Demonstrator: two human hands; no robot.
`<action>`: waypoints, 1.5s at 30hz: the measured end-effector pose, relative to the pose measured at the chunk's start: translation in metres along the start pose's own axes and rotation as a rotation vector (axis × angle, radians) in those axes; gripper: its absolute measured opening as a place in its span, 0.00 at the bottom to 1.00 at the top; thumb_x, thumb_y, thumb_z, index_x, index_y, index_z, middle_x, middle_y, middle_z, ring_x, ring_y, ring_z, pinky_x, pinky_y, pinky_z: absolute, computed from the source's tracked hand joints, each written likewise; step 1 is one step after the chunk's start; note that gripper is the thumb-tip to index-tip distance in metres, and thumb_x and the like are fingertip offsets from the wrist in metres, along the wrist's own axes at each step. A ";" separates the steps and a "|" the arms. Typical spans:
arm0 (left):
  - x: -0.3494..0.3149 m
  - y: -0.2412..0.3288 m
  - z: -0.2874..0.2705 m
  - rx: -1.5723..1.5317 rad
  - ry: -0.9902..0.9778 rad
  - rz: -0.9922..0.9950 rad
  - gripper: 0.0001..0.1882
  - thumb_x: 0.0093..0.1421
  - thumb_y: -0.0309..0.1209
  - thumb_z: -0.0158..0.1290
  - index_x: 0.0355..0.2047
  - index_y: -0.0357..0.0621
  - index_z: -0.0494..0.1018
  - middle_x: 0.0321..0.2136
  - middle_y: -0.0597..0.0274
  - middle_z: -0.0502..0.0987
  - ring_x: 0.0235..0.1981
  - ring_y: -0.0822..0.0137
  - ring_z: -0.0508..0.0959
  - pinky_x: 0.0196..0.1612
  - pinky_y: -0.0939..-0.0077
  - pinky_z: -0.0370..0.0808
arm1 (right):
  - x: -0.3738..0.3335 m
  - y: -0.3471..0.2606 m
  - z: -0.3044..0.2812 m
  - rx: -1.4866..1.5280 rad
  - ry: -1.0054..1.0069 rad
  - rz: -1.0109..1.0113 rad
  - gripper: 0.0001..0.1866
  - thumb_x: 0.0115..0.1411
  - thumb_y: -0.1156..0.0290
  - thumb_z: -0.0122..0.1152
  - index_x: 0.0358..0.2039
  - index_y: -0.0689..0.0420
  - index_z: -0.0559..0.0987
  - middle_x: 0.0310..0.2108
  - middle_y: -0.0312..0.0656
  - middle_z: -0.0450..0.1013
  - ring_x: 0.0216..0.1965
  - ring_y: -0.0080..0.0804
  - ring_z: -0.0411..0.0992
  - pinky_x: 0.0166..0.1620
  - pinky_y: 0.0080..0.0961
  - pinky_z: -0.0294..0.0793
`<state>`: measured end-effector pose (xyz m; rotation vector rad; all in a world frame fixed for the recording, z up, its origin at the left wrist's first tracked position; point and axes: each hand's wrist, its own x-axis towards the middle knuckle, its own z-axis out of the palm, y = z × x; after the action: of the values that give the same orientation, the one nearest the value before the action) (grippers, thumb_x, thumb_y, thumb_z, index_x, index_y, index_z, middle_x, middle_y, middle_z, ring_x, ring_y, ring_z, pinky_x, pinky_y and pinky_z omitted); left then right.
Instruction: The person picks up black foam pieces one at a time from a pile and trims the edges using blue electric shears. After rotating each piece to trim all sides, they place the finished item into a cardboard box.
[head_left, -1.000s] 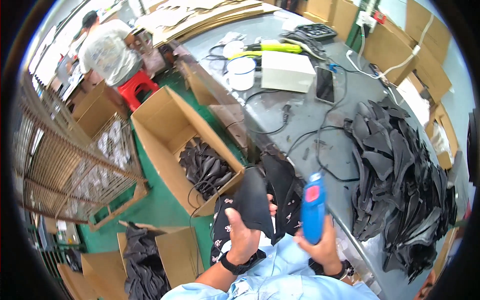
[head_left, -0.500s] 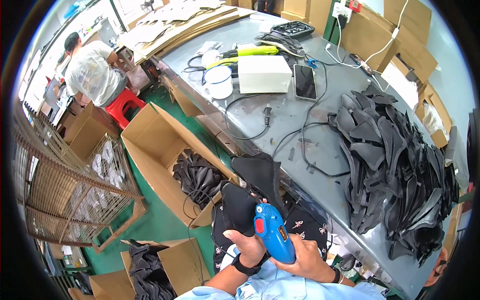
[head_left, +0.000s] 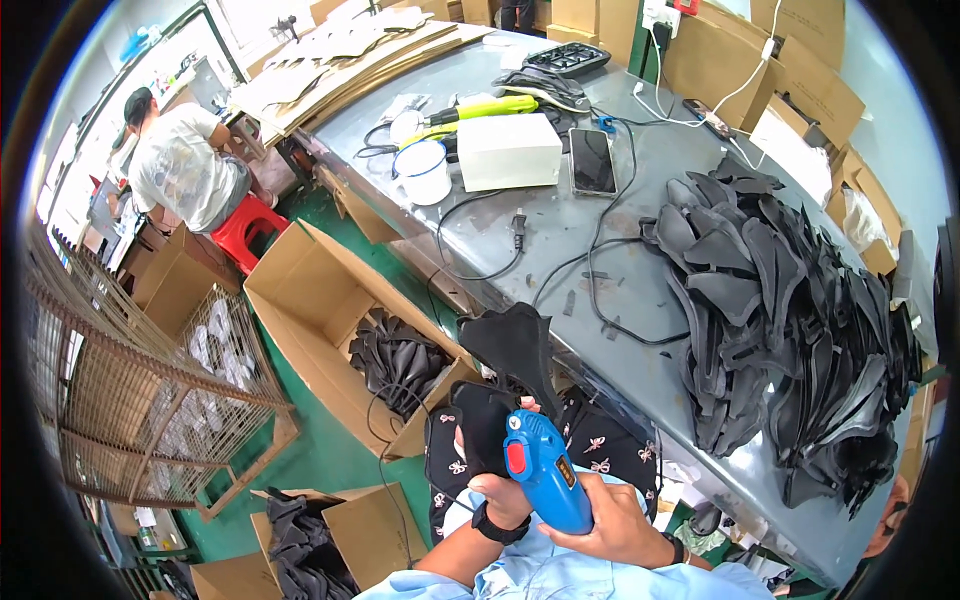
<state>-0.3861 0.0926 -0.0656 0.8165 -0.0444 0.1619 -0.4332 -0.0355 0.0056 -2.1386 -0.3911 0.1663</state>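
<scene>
My right hand [head_left: 618,522] is wrapped round a blue handheld power tool [head_left: 552,480] with a red button on top. The tool's head points away from me and presses close to a black foam piece [head_left: 508,342]. That piece is curved and pad-like, with a wide far end and a bent near part. Below its near part, my left hand [head_left: 502,498] grips it from underneath, thumb showing; most of its fingers are hidden. The working tip of the tool is hidden too. Both hands are above my lap, beside the table edge.
A large heap of black foam pieces [head_left: 740,270] covers the right of the grey table [head_left: 500,290]. Cables, a phone [head_left: 593,160], a white box [head_left: 508,152] and a cup [head_left: 422,172] lie beyond. Left stand an open carton [head_left: 300,290] with black pieces, and a seated person [head_left: 185,160].
The black piece has shifted and tilted slightly in my left hand. The tool stays against it in my right hand. My view has turned a little, so the table appears shifted left.
</scene>
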 end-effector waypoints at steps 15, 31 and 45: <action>0.011 0.041 -0.010 0.501 0.031 0.163 0.28 0.60 0.51 0.47 0.40 0.32 0.73 0.37 0.57 0.73 0.39 0.68 0.72 0.45 0.75 0.67 | 0.024 -0.007 -0.040 0.088 0.244 0.035 0.33 0.41 0.63 0.75 0.42 0.64 0.66 0.27 0.45 0.76 0.24 0.29 0.75 0.31 0.23 0.74; 0.004 0.013 0.057 -0.100 -0.139 -0.026 0.31 0.61 0.53 0.42 0.52 0.40 0.60 0.47 0.56 0.68 0.49 0.62 0.67 0.55 0.62 0.63 | 0.063 -0.023 -0.048 0.729 0.455 0.048 0.30 0.47 0.69 0.69 0.48 0.61 0.65 0.39 0.38 0.69 0.41 0.23 0.68 0.45 0.23 0.68; 0.058 0.051 0.054 -0.423 0.028 0.164 0.30 0.60 0.56 0.40 0.53 0.48 0.58 0.50 0.49 0.68 0.52 0.54 0.68 0.52 0.64 0.73 | 0.005 -0.013 -0.024 0.103 0.048 0.200 0.39 0.41 0.53 0.73 0.42 0.68 0.65 0.24 0.49 0.74 0.25 0.38 0.77 0.30 0.28 0.75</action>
<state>-0.3362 0.0950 0.0138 0.3878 -0.1148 0.3070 -0.4250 -0.0456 0.0300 -2.0733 -0.1373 0.2439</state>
